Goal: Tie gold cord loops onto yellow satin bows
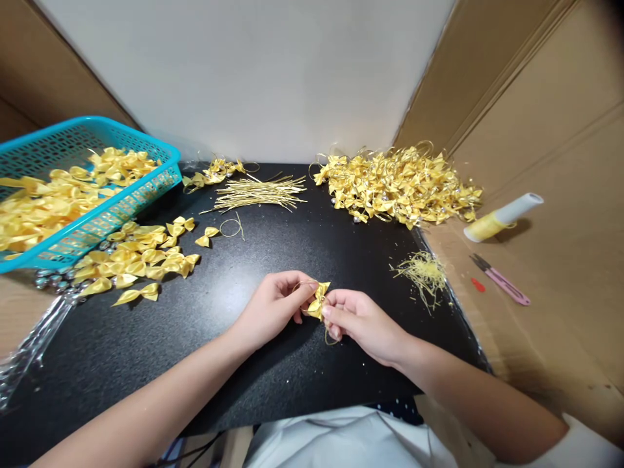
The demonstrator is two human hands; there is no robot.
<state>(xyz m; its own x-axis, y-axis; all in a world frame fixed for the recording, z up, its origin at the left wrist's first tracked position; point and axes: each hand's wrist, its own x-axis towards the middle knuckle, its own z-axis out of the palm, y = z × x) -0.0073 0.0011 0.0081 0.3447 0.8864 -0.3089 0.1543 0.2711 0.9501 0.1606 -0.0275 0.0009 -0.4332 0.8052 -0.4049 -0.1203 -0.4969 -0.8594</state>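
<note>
A yellow ribbon bow (318,301) is held between my two hands above the black table. My left hand (280,300) pinches its left side between thumb and fingers. On the other side, my right hand (358,318) grips the bow near its middle with thumb and fingertips closed. A thin gold cord loops out around the fingers and hangs below the right hand. Just beyond the hands lie a single yellow bow (207,236) and a loose ring of gold cord (233,227).
Left stands a turquoise basket (168,159) of bows, with more loose bows (141,253) and silver bells (53,281) beside it. Gold cords (260,193) lie at the back. A heap of corded bows (400,185) is back right, near cord scraps (422,276), pink-handled snips (502,281) and a tube (504,218).
</note>
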